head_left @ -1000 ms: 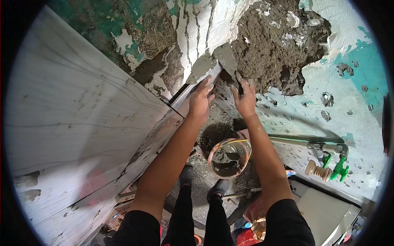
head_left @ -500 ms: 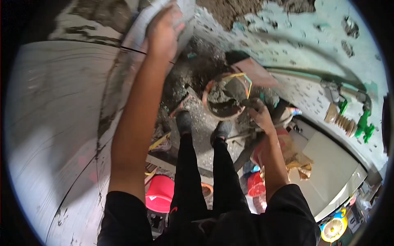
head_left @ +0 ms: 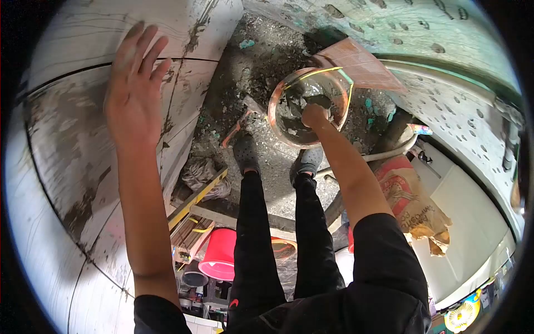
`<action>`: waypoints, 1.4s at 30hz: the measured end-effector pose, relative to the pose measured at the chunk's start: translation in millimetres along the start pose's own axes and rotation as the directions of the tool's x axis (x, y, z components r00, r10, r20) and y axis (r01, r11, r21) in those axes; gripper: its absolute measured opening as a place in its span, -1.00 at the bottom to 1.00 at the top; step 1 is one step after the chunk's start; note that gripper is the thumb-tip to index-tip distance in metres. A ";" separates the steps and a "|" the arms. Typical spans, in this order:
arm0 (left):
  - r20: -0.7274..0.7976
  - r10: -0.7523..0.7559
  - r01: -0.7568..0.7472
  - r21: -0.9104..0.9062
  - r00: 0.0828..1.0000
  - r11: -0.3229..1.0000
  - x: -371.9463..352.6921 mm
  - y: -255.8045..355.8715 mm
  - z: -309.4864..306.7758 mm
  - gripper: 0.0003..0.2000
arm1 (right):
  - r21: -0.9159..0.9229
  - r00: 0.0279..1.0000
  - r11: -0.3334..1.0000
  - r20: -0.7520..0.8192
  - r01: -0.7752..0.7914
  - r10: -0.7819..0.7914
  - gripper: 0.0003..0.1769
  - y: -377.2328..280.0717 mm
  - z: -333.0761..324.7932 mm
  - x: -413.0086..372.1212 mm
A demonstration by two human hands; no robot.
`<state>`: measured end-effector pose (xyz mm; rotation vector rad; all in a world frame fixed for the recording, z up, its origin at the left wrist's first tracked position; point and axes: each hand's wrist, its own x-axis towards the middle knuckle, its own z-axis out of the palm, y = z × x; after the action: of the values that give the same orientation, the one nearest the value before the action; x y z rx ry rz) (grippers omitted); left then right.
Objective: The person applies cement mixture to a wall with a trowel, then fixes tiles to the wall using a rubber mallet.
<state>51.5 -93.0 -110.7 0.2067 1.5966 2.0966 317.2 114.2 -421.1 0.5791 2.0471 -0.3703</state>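
At the mouth of the bucket [head_left: 272, 114], the right hand [head_left: 315, 116] is the nearer; its fingers are curled together, apparently round a trowel [head_left: 321, 101] whose handle is hidden and long axis cannot be told. Grey mortar [head_left: 287, 108] lies inside the bucket. Well left of the bucket, the left hand [head_left: 136, 103] is raised, fingers apart, holding nothing. Count: one bucket; one hammer-like tool [head_left: 237, 129], slanting just left of it; two shoes [head_left: 246, 151] on its near side; one paper sack [head_left: 414, 206], nearer the person and right of it.

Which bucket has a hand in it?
The orange-rimmed bucket ahead of the shoes: the right hand is inside. The pink bucket has none.
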 end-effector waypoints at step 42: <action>0.004 -0.186 0.164 -0.489 0.983 0.857 -22.6 45.7 0.2 -0.45 | -0.143 -0.112 0.223 -0.983 0.964 -0.145 -0.62 -222.1 -291.6 -202.9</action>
<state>57.9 -112.3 -64.0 -0.1551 1.0090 2.2857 78.6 14.6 -91.4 -0.1220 3.2789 -2.0839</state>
